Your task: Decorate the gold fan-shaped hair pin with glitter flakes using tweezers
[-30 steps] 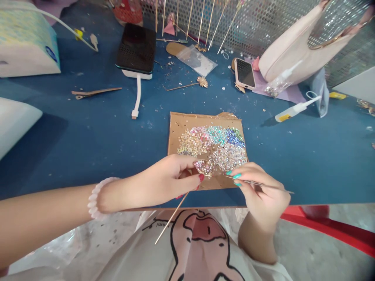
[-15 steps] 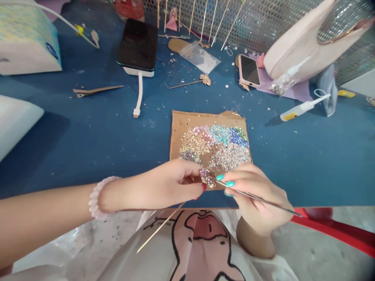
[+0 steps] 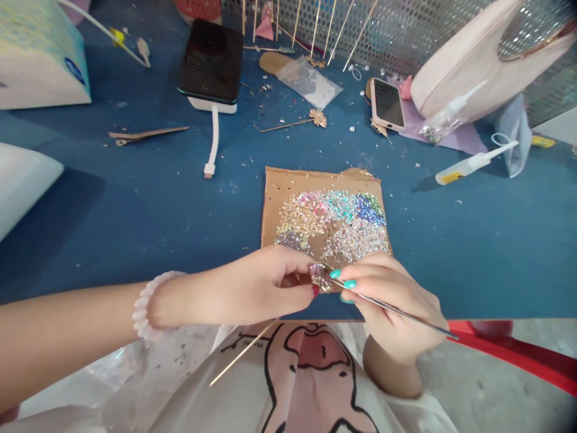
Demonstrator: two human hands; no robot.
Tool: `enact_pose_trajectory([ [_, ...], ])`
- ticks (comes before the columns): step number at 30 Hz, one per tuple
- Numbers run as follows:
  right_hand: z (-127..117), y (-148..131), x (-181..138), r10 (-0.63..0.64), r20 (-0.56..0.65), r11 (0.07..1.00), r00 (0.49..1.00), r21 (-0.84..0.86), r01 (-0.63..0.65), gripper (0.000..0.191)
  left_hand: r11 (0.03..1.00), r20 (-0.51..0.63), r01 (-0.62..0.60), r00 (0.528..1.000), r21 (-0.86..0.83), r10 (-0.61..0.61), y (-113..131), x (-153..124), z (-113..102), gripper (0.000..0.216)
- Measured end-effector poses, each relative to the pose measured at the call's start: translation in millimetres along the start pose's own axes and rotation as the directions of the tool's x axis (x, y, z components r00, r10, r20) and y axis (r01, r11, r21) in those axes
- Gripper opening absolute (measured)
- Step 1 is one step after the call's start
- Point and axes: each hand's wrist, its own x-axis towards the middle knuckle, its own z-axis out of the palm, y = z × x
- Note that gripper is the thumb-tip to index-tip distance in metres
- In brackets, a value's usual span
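Note:
My left hand (image 3: pixel 252 285) is closed on a small sequin-covered ornament (image 3: pixel 321 276) fixed to a thin wooden stick (image 3: pixel 243 355) that slants down over my lap. My right hand (image 3: pixel 390 300) pinches a slim metal tool (image 3: pixel 406 313), whose tip touches the ornament. Both hands hover at the near edge of a brown cardboard sheet (image 3: pixel 279 186) carrying heaps of coloured sequins (image 3: pixel 336 219) on the blue table (image 3: pixel 135 204).
At the back lie a black power bank (image 3: pixel 211 60) with a white cable, a pink phone (image 3: pixel 387 103), a glue bottle (image 3: pixel 471 162), a plastic bag, a pink handbag (image 3: pixel 464 66) and several upright sticks against a mesh wall. A tissue box (image 3: pixel 36 60) sits far left.
The ornament and both hands have shifted slightly toward me and lower. The stick's free end has swung left over my lap. The tool tip has come onto the ornament.

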Motion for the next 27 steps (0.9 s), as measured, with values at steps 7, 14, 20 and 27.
enact_pose_trajectory([
  [7, 1.0, 0.3, -0.2, 0.000, 0.005, 1.000, 1.000, -0.002, 0.000, 0.027, 1.000, 0.000, -0.001, 1.000, 0.018, 0.001, 1.7, -0.8, -0.7, 0.017],
  [14, -1.9, 0.6, -0.2, -0.006, 0.017, 1.000, 1.000, -0.005, 0.006, 0.026, 0.999, -0.007, 0.005, 1.000, 0.041, -0.005, 2.7, 1.4, -1.2, 0.018],
  [20, -0.8, 0.4, 0.4, -0.011, 0.013, 1.000, 1.000, 0.017, 0.011, 0.027, 0.999, 0.011, 0.010, 1.000, 0.038, -0.011, 4.0, 0.6, -1.1, 0.018],
  [27, 0.7, 0.6, -0.8, 0.006, 0.017, 1.000, 1.000, 0.004, -0.006, 0.024, 0.998, 0.008, -0.002, 1.000, 0.062, 0.002, 2.8, 0.9, -2.3, 0.019],
])
